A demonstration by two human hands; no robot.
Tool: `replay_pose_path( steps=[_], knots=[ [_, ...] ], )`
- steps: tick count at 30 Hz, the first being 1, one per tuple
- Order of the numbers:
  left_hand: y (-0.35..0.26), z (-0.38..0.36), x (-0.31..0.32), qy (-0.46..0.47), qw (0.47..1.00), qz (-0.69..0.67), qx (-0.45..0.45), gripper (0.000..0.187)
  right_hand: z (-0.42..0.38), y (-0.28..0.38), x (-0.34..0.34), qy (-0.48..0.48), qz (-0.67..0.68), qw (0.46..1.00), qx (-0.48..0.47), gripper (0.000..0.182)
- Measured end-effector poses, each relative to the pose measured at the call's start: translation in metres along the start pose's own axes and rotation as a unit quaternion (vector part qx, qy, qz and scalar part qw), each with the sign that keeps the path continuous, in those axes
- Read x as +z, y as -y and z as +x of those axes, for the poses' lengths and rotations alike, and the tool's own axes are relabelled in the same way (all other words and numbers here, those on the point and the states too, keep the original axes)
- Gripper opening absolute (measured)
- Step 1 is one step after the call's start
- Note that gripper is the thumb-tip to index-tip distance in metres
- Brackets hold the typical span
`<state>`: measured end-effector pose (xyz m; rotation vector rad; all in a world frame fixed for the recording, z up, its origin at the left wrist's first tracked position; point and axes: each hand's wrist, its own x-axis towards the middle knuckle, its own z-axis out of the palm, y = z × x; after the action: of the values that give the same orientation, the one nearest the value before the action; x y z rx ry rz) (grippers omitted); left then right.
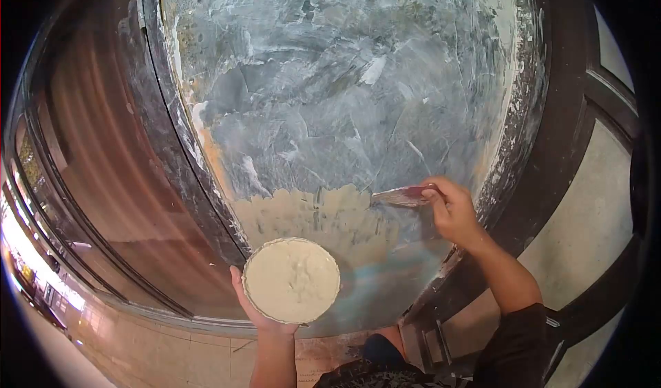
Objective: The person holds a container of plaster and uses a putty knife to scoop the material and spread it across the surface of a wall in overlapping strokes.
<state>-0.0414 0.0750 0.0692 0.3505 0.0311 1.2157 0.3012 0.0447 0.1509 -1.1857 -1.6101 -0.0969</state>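
My left hand (268, 324) supports a round tub (246, 293) from below and the side, its thumb up along the rim and its other fingers hidden beneath. Thick cream-coloured putty (286, 278) fills the tub, its surface dented near the middle. Closed around a dark red handle, my right hand (452, 212) holds a putty knife (406, 196) with a pale-smeared blade pointing left. The blade tip is at the upper right edge of a cream putty band (303, 212) on the grey panel (330, 106); whether it touches is hard to tell.
A dark frame strip (182, 154) borders the panel on the left, a paint-spattered one (513, 112) on the right. Brown glossy panelling (117, 147) stands at left, a dark frame with pale panes (578, 202) at right. Tiled floor (165, 343) lies below.
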Motion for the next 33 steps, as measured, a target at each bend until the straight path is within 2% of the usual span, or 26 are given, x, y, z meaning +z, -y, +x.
replay_pose_path(
  steps=[1, 3, 11, 14, 16, 18, 20, 22, 24, 25, 27, 29, 31, 33],
  knots=[
    [-0.001, 0.001, 0.001, 0.002, 1.0, 0.001, 0.0, 0.087, 0.0, -0.004, 0.0, -0.001, 0.0, 1.0, -0.001, 0.012],
    [-0.002, 0.0, 0.004, 0.004, 1.0, 0.012, -0.004, 0.089, -0.001, -0.011, 0.001, 0.037, 0.008, 0.997, 0.073, 0.012],
    [-0.005, 0.0, 0.005, 0.015, 1.0, 0.006, -0.012, 0.092, -0.007, -0.03, 0.02, 0.062, -0.024, 0.997, 0.05, 0.014],
    [-0.006, 0.001, 0.002, 0.046, 0.997, 0.055, -0.016, 0.093, -0.007, -0.037, 0.024, 0.037, -0.039, 0.997, 0.047, 0.015],
    [-0.009, 0.002, -0.003, -0.023, 0.999, -0.041, -0.002, 0.093, -0.002, -0.034, 0.02, 0.016, -0.022, 0.998, 0.064, 0.016],
    [-0.01, -0.001, 0.0, -0.032, 0.999, -0.015, 0.002, 0.092, 0.001, -0.03, 0.018, 0.017, -0.009, 0.997, 0.075, 0.016],
    [-0.011, -0.002, 0.002, 0.036, 0.999, -0.003, -0.009, 0.092, -0.002, -0.03, 0.019, 0.029, -0.018, 0.998, 0.057, 0.015],
    [-0.011, -0.004, 0.001, 0.017, 1.0, 0.016, 0.008, 0.092, -0.003, -0.03, 0.022, 0.057, -0.014, 0.995, 0.075, 0.014],
    [-0.012, -0.004, -0.002, 0.051, 0.998, 0.016, -0.018, 0.091, -0.004, -0.033, 0.026, 0.051, -0.06, 0.995, 0.057, 0.013],
    [-0.012, -0.005, -0.002, 0.05, 0.998, 0.017, -0.017, 0.091, -0.002, -0.034, 0.027, 0.019, -0.066, 0.997, 0.046, 0.014],
    [-0.013, -0.007, -0.001, -0.017, 1.0, 0.0, 0.008, 0.091, 0.003, -0.026, 0.021, 0.022, -0.039, 0.997, 0.066, 0.014],
    [-0.014, -0.007, -0.009, -0.031, 0.999, -0.001, 0.023, 0.09, 0.002, -0.026, 0.019, 0.031, -0.01, 0.996, 0.087, 0.014],
    [-0.015, -0.008, -0.007, -0.044, 0.998, -0.002, 0.036, 0.09, -0.004, -0.029, 0.023, 0.042, -0.036, 0.997, 0.057, 0.014],
    [-0.014, -0.011, 0.001, 0.004, 0.999, 0.038, 0.022, 0.09, -0.007, -0.033, 0.028, 0.048, -0.079, 0.996, 0.008, 0.016]
  ],
)
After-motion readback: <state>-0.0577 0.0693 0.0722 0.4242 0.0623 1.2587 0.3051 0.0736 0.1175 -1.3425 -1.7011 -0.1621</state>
